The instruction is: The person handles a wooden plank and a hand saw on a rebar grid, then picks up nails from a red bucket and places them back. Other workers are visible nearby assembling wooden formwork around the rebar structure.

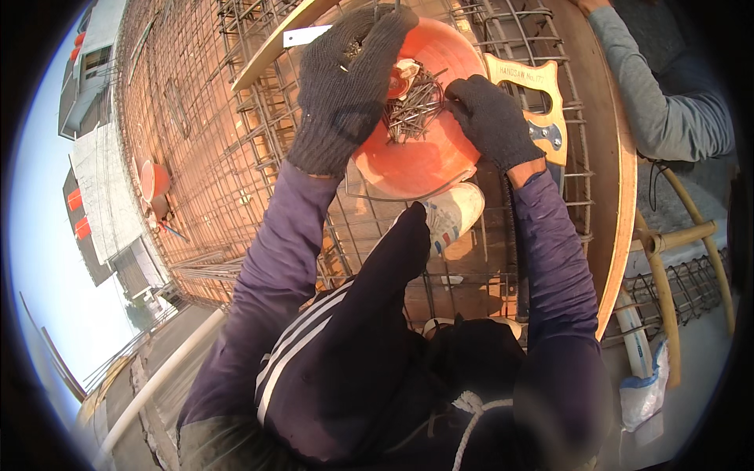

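Note:
An orange bucket (397, 169) with a heap of nails (412, 110) in it stands before me on the rebar grid. A small orange-and-white piece (403, 76) lies among the nails. My left hand (338, 90), in a dark knitted glove, is closed over the bucket's left side. What it grips is hidden, and a pale flat strip (305, 36) sticks out beside it. My right hand (495, 122), also gloved, has its fingers curled together at the bucket's right inner side. Whatever they hold cannot be made out. Just right of it rests a handsaw (556, 118) with a wooden handle.
Rebar mesh (212, 133) covers the boards around me. My shoe (455, 212) is against the bucket's near side. A timber edge (624, 204) runs along the right, with another person's sleeve (679, 122) and a bamboo frame (667, 235) beyond. Another orange bucket (155, 180) stands far left.

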Motion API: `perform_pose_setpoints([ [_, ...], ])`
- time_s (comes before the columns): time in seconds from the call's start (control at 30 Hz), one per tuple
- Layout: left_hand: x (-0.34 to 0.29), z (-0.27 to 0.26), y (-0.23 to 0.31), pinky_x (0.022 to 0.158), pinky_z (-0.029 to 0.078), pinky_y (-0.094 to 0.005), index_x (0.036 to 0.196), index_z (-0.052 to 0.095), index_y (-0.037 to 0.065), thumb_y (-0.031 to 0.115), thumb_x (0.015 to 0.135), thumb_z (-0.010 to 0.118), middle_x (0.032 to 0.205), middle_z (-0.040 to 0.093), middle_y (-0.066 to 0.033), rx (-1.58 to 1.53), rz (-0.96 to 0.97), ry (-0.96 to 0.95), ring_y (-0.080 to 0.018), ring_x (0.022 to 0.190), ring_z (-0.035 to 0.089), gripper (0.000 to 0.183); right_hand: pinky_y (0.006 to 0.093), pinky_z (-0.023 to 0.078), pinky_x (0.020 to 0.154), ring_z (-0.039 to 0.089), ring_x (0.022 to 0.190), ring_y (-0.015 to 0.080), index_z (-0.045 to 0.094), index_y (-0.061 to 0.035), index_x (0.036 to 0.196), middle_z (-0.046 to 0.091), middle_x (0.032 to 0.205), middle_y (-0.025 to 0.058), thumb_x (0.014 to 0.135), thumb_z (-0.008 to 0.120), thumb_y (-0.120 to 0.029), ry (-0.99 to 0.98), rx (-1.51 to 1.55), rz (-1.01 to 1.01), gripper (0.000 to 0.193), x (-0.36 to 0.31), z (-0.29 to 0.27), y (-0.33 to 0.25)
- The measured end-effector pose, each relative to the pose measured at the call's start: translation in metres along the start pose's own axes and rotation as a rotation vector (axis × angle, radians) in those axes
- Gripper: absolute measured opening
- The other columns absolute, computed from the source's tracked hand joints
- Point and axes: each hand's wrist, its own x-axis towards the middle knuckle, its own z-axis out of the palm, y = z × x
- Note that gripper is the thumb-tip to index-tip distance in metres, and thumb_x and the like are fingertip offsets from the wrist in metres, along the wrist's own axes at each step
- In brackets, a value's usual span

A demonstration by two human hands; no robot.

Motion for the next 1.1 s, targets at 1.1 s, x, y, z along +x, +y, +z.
perform_pose_setpoints([
  [1.1,0.001,-0.011,-0.026,0.087,0.063,-0.0416,0.135,0.072,0.013,0.008,0.094,0.074,0.121,0.076,-0.0143,0.357,0.504,-0.044,-0.0325,0.104,0.077,0.042,0.0443,0.060,0.073,0.080,0.090,0.0320,0.084,-0.0120,0.092,0.080,0.093,0.0117,0.092,0.066,-0.018,-0.201,-0.297,-0.274,0.019,0.009,0.093,-0.032],
])
